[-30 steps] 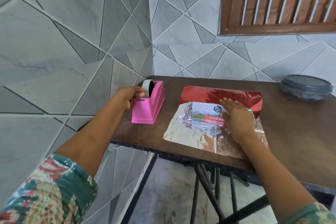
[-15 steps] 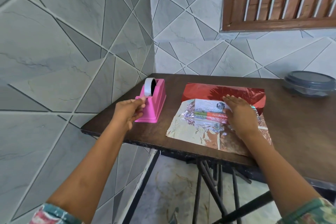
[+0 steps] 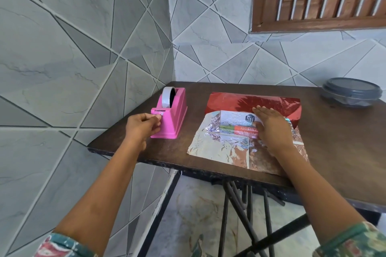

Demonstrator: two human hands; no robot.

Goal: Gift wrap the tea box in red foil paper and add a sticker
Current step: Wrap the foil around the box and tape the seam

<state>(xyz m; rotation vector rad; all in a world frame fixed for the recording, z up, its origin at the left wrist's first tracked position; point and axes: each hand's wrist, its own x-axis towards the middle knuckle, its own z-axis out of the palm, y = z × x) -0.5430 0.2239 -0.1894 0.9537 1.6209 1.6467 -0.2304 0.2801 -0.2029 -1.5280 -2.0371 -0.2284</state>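
Note:
The tea box lies on a sheet of foil paper with its silver side up and its red far edge folded toward the box. My right hand lies flat with straight fingers on the box and the foil. A pink tape dispenser with a grey tape roll stands left of the foil. At its front cutter my left hand pinches the tape end between thumb and fingers.
The dark wooden table stands in a tiled corner, walls close on the left and behind. A grey lidded container sits at the far right. The table's front edge is near my arms, with metal legs below.
My left hand moved from the back of the dispenser by the roll forward to the cutter end and now pinches the tape there. My right hand stayed on the box.

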